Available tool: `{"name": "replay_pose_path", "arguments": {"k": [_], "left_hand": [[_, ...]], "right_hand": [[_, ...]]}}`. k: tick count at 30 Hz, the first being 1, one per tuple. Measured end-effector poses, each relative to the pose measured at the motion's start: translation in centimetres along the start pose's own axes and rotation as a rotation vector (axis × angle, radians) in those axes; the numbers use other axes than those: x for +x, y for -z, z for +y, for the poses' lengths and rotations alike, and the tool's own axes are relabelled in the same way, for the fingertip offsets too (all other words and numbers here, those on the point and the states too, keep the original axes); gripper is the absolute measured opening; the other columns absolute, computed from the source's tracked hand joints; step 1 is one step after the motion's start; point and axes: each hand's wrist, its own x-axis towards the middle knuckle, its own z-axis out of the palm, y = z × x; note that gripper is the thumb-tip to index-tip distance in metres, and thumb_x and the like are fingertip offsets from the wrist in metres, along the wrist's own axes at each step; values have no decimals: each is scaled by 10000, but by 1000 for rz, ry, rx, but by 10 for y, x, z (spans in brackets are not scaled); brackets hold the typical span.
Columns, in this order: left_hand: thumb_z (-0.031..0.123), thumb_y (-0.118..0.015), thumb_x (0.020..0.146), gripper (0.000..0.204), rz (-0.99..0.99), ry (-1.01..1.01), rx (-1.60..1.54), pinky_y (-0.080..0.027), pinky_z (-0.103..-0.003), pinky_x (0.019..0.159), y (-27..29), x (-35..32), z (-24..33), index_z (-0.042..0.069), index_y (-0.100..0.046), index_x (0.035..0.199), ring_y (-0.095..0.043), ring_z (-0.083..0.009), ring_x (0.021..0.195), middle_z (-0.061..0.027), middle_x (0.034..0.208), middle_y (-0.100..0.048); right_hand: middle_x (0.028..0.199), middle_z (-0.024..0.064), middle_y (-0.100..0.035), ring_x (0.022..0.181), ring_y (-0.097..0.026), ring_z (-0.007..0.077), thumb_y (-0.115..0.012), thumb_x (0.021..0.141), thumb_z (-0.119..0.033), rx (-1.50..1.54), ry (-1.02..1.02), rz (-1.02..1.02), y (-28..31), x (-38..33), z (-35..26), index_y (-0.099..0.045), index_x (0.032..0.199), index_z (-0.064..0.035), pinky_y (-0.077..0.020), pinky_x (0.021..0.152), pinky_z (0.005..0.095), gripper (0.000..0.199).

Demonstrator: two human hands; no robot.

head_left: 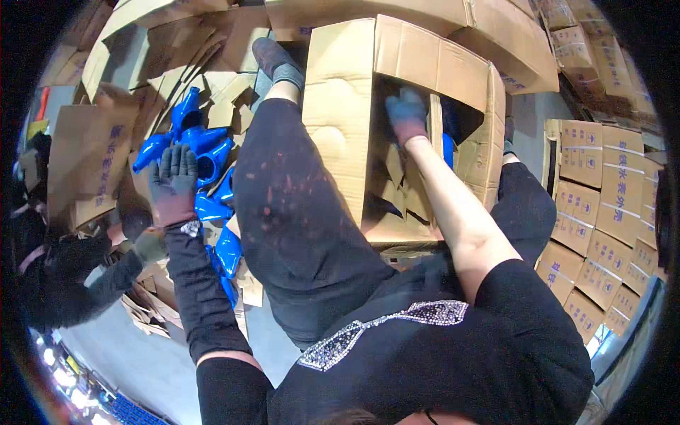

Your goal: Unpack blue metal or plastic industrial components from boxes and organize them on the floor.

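My left hand (173, 180), in a grey glove with a reddish cuff, is over a pile of glossy blue hollow parts (216, 152) on my left. Its fingers are stretched out, nothing visible in them. My right hand (407, 113), gloved too, reaches inside an open cardboard box (338, 120) between my legs. Motion blurs its fingers, and I cannot tell whether they hold anything. Beside it in the box stands a cardboard divider (435, 134), with a strip of blue (448, 145) behind it. Loose cardboard pieces (397, 188) lie in the box's near part.
Another person's gloved hand (151, 246) and dark sleeve come in at the left, close to my left forearm. Strapped cartons (602, 212) are stacked at the right. More boxes (418, 10) stand beyond mine, and cardboard scraps (230, 88) lie around the blue parts.
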Motion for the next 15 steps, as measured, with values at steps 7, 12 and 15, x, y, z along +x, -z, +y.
{"name": "replay_pose_path", "arguments": {"k": [7, 12, 15], "left_hand": [[297, -406, 955, 467, -721, 322, -217, -310, -484, 1057, -169, -100, -52, -9, -421, 1307, -411, -336, 1255, -206, 1331, -451], [341, -424, 939, 456, -781, 280, -6, -441, -466, 942, -218, -129, -139, 26, -491, 1261, -548, -343, 1105, -198, 1211, -554], [292, -487, 914, 348, -543, 393, 308, -510, -403, 814, -208, -119, -186, 27, -537, 1134, -622, -334, 916, -185, 1025, -619]], "right_hand": [[1024, 220, -611, 864, -602, 341, -483, 822, -244, -707, 359, -425, -27, 48, 27, -619, 956, -2, -477, 746, 420, 309], [1106, 210, -591, 977, -580, 335, -464, 852, -289, -275, 208, -574, -43, 57, 40, -623, 1031, -40, -457, 823, 407, 345], [1155, 204, -579, 1045, -568, 332, -453, 870, -316, -15, 125, -634, -34, 61, 43, -625, 1076, -63, -445, 869, 399, 368]]}}
